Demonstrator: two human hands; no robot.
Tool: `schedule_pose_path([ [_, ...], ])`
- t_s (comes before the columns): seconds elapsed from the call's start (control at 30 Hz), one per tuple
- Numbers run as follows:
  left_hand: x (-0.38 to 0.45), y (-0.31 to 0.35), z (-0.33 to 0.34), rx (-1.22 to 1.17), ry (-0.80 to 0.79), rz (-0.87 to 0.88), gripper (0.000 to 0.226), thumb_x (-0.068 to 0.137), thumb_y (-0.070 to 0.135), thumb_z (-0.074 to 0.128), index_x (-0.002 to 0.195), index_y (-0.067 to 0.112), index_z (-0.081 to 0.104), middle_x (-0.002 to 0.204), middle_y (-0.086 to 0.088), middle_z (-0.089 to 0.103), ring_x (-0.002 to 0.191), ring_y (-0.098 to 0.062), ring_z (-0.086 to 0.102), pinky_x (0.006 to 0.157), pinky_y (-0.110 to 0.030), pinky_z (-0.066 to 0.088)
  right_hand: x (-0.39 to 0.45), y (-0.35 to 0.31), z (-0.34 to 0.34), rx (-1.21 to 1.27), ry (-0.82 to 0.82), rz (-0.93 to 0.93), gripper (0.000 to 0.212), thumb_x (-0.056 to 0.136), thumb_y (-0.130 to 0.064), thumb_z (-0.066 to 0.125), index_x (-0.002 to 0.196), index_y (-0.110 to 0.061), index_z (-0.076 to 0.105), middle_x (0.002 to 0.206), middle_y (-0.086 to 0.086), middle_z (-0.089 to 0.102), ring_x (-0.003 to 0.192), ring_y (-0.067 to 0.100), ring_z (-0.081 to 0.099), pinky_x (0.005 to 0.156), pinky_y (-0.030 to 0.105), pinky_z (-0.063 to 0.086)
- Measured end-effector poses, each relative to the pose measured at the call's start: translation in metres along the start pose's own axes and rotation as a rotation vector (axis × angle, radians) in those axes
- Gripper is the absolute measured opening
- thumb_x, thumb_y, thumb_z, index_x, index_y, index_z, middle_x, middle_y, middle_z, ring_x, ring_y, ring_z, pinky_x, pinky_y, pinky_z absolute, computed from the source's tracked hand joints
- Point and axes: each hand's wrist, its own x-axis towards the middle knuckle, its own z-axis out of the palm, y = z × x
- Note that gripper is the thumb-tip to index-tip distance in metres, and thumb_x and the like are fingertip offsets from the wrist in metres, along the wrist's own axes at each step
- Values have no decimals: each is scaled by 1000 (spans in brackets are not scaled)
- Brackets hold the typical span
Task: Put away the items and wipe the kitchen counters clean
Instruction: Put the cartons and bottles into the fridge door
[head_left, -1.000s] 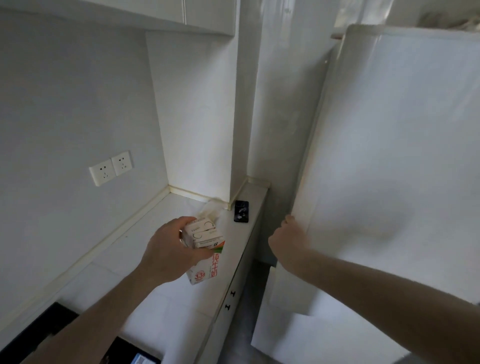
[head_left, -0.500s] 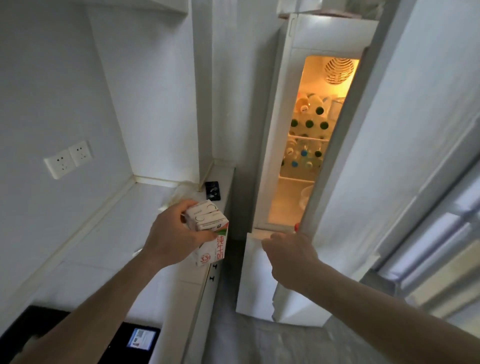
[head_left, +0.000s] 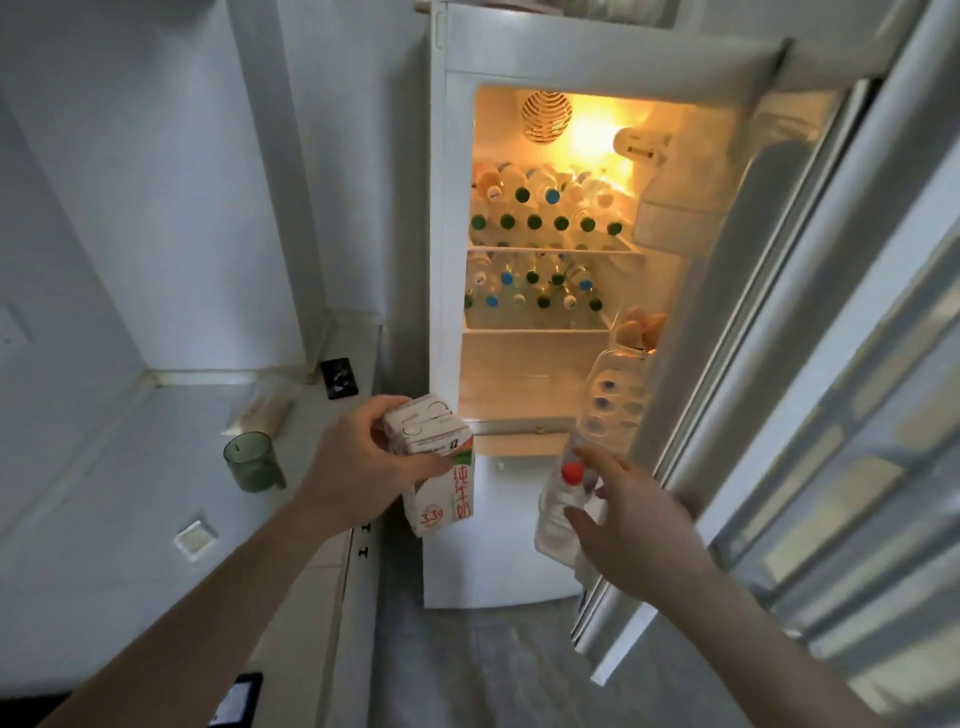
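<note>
milk carton (head_left: 439, 473): upper left side hidden under the left hand (head_left: 363, 462); small print on top too blurred to read.
Door-shelf bottle (head_left: 563, 499): at 5 o'clock of the carton, lower part hidden behind the right hand (head_left: 628, 525).
Fridge bottles (head_left: 540, 223): labels too small to tell.
Dark device (head_left: 236, 699): cut off by the 6 o'clock edge.

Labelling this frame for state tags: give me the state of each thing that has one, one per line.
fridge door: swung open
fridge light: on
milk carton: upright, top gripped by left hand, off the counter
right hand: fingers relaxed, by the red-capped bottle in the door; contact unclear
green cup: upright on counter
fridge's bottom shelf: bare
</note>
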Motion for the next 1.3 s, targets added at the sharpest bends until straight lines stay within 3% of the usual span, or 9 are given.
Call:
schedule_pose_path([
  [0.13, 8, 17, 19, -36, -87, 14, 59, 72, 28, 90, 123, 30, 61, 106, 20, 70, 98, 12, 63, 72, -16, 56, -9, 19, -18, 204, 150, 21, 58, 88, -38, 73, 139, -42, 44, 126, -18, 61, 96, 6, 67, 80, 34, 58],
  [0.27, 23, 45, 40, -80, -151, 37, 54, 71, 34, 91, 117, 38, 64, 107, 21, 72, 102, -4, 68, 78, -26, 60, -6, 29, -40, 481, 181, 19, 59, 84, -30, 80, 134, -43, 52, 121, -22, 62, 102, 2, 63, 84, 34, 59],
  [0.47, 46, 94, 79, -195, -233, 45, 47, 79, 28, 86, 119, 32, 62, 105, 21, 69, 95, -2, 66, 58, -5, 50, 2, 54, -61, 572, 135, 38, 68, 76, -39, 86, 134, -47, 51, 127, -25, 60, 113, 0, 59, 95, 28, 54],
  [0.63, 66, 133, 116, -303, -245, -15, 73, 59, 49, 89, 124, 29, 61, 109, 13, 76, 95, -1, 72, 82, -33, 63, 7, 77, -77, 605, 118, 26, 76, 71, -48, 89, 136, -45, 50, 131, -25, 59, 118, 0, 59, 94, 24, 53],
  [0.83, 80, 176, 167, -354, -221, -96, 72, 49, 53, 88, 112, 29, 62, 95, 12, 77, 84, -3, 74, 83, -40, 63, 19, 91, -95, 742, 117, 47, 68, 69, -17, 94, 126, -28, 59, 106, -11, 74, 95, 2, 69, 76, 17, 53],
  [1.0, 88, 194, 190, -349, -356, -117, 70, 51, 63, 91, 108, 31, 67, 94, 12, 78, 87, -7, 76, 80, -43, 65, 27, 120, -96, 706, 173, 183, 59, 61, -25, 88, 114, -29, 63, 100, -8, 76, 91, 12, 73, 82, 45, 60],
  [1.1, 93, 201, 195, -341, -481, -48, 57, 71, 65, 80, 115, 30, 70, 102, 12, 77, 96, -7, 73, 79, -41, 65, 32, 142, -97, 684, 195, 257, 59, 56, -32, 81, 113, -32, 65, 99, -8, 76, 90, 14, 73, 82, 49, 60],
  [1.2, 100, 198, 202, -346, -577, 15, 44, 83, 50, 78, 123, 33, 68, 109, 10, 75, 100, -8, 73, 82, -41, 64, 30, 156, -105, 770, 218, 265, 50, 62, -17, 76, 110, -27, 68, 96, -4, 77, 84, 14, 72, 74, 39, 58],
  [1.3, 110, 193, 215, -304, -560, 39, 28, 82, 35, 80, 109, 33, 72, 105, 4, 76, 101, -15, 74, 84, -43, 64, 27, 160, -116, 865, 263, 248, 47, 75, 9, 71, 113, -18, 68, 97, -4, 78, 84, 9, 72, 66, 22, 54],
])
